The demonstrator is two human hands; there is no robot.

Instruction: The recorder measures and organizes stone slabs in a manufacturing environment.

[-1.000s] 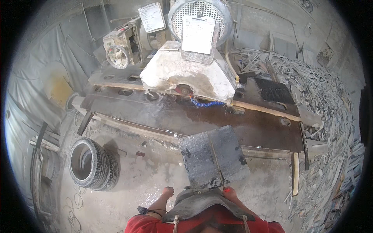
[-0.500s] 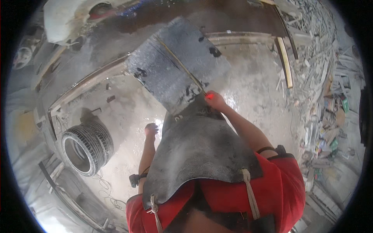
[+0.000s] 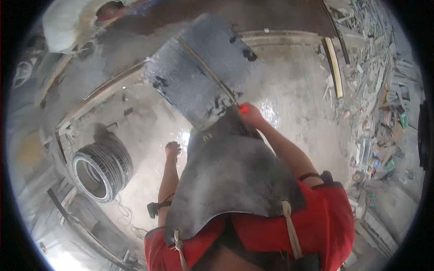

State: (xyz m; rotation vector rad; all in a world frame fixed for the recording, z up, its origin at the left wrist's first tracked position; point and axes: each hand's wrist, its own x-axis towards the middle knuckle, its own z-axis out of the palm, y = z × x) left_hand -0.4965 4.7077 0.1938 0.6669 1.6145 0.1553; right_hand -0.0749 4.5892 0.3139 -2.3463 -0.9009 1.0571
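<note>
Right hand (image 3: 252, 115) with fingers clenched on red tape measure (image 3: 244, 109), left hand (image 3: 172, 149) fingers unclear (small white tag (image 3: 266, 30) illegible)

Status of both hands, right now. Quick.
Left hand: fingers look curled; whether it holds anything cannot be told.
Right hand: closed on a red tape measure.

The grey slab (image 3: 181, 83) looks like stone, its face matt and slightly grainy, broken by dark, rough-edged patches. Across it, the tape-measure blade (image 3: 205, 67) appears to be thin, smooth metal. The apron (image 3: 235, 176) is matt black, leather or rubber, with twisted cloth ties (image 3: 291, 230). The shirt (image 3: 327, 212) is plain woven cloth. Dusty rubber tyres (image 3: 120, 160) show ribbed tread; the concrete-like floor (image 3: 294, 108) shines wet in places.
</note>
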